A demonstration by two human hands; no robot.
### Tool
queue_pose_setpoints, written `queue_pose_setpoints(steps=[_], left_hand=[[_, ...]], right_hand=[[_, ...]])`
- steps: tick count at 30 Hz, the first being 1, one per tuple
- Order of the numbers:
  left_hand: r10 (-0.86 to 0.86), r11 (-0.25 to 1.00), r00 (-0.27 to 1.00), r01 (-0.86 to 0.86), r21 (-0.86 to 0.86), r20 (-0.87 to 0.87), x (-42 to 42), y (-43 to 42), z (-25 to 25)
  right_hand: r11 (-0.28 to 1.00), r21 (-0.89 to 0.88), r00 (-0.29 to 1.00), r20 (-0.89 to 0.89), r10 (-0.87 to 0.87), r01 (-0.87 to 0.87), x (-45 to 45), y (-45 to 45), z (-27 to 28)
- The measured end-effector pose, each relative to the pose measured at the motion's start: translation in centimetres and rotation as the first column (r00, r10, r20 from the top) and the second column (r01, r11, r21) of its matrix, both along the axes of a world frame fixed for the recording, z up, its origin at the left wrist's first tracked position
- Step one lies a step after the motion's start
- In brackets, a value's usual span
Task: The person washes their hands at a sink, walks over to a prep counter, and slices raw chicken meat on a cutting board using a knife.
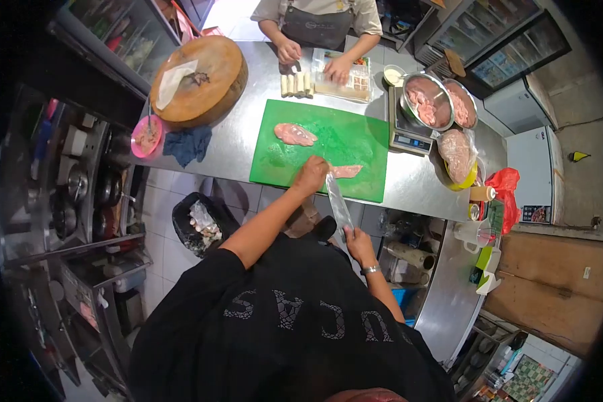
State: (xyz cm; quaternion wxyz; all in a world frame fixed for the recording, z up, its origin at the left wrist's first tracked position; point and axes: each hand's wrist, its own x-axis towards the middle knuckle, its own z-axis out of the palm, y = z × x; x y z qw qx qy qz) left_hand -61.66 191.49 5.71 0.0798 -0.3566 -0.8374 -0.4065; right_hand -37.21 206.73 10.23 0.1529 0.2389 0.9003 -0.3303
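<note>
A green cutting board (281,161) lies on the steel counter. On its upper left rests a pale pink piece of raw meat (295,134). A thinner strip of meat (346,171) lies nearer the board's front edge. My left hand (311,174) is closed at the left end of this strip, beside the knife tip; its fingertips are partly hidden. My right hand (359,245) grips the handle of a broad knife (338,204), whose blade slants up over the board's front edge to the strip.
Across the counter a person (318,23) handles a wrapped packet beside several pale rolls (296,84). Right are a scale (410,142), a metal bowl of meat (409,107) and bagged meat (457,154). Left are a round wooden block (214,67), a pink bowl (139,147) and a dark cloth (186,144).
</note>
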Motion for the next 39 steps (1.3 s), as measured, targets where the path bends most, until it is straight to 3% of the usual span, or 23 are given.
queue_pose_setpoints(steps=[1, 3, 6, 8, 10, 12, 15, 18, 23, 29, 31, 32, 34, 36, 38, 39], left_hand=[[0.009, 1.0, 1.0, -0.009, 0.0, 0.001, -0.5, -0.1, -0.3], [0.191, 0.982, 0.981, -0.191, -0.003, 0.019, -1.7, -0.5, -0.8], [0.267, 0.963, 0.964, -0.267, 0.027, 0.002, -1.8, -1.3, 1.1], [0.203, 0.979, 0.978, -0.204, -0.01, -0.053, -1.1, -1.4, 1.8], [0.122, 0.992, 0.979, -0.125, -0.006, -0.162, 0.9, -0.8, 3.6], [0.07, 0.998, 0.983, -0.07, 0.003, -0.167, 2.1, 0.3, 2.4], [0.003, 1.0, 0.989, -0.001, 0.011, -0.147, 2.8, 1.7, 1.3], [-0.006, 1.0, 0.995, 0.007, 0.006, -0.101, 2.9, 2.2, 0.7], [-0.006, 1.0, 1.0, 0.006, 0.007, -0.03, 2.8, 2.8, -0.2], [0.101, 0.994, 0.995, -0.1, -0.033, 0.009, 3.1, 3.1, 1.2], [0.173, 0.983, 0.966, -0.181, -0.026, -0.191, 3.0, 3.2, 2.2], [0.176, 0.983, 0.965, -0.184, -0.024, -0.194, 2.6, 3.2, 2.8], [0.35, 0.9, 0.915, -0.387, -0.199, -0.199, 2.0, 2.4, 3.8], [0.42, 0.864, 0.885, -0.458, -0.21, -0.203, 0.8, 1.6, 3.4], [0.622, 0.778, 0.777, -0.627, -0.034, -0.098, 0.5, 1.2, 2.1], [0.533, 0.833, 0.846, -0.524, -0.179, 0.003, 0.3, 0.3, 1.0]], right_hand=[[1.0, 0.017, 1.0, 0.006, 0.008, -0.008, 1.2, 0.5, 1.2], [0.999, 0.03, 1.0, 0.011, 0.022, -0.023, 2.4, 2.0, 3.2], [0.998, -0.052, 0.997, 0.068, 0.032, -0.029, 3.7, 4.4, 3.6], [0.985, -0.067, 0.987, 0.019, -0.157, 0.158, 3.4, 5.4, 1.7], [0.98, -0.121, 0.986, -0.013, -0.164, 0.161, 2.8, 6.2, -0.4], [0.995, -0.034, 0.985, -0.139, -0.101, 0.097, 1.9, 6.7, -2.4], [1.0, 0.022, 0.985, -0.17, 0.008, -0.004, 0.1, 6.4, -1.1], [1.0, -0.018, 0.999, -0.053, -0.003, 0.002, -1.2, 6.3, -0.7], [0.996, 0.001, 0.986, -0.141, 0.091, -0.092, -5.9, 6.3, -3.0], [0.987, 0.018, 0.976, -0.141, 0.163, -0.162, -6.2, 6.4, -1.6], [0.981, 0.021, 0.974, -0.121, 0.192, -0.191, -3.5, 7.6, -0.8], [0.978, 0.027, 0.973, -0.095, 0.209, -0.208, -2.1, 8.3, -0.2], [0.973, 0.034, 0.971, -0.067, 0.231, -0.229, 0.7, 9.6, 1.2], [0.961, 0.053, 0.959, -0.066, 0.276, -0.273, 2.2, 10.8, 2.7], [0.972, -0.011, 0.972, -0.042, 0.232, -0.233, 2.4, 11.7, 3.9], [0.979, -0.079, 0.982, -0.003, 0.191, -0.191, 2.9, 12.0, 4.1]])
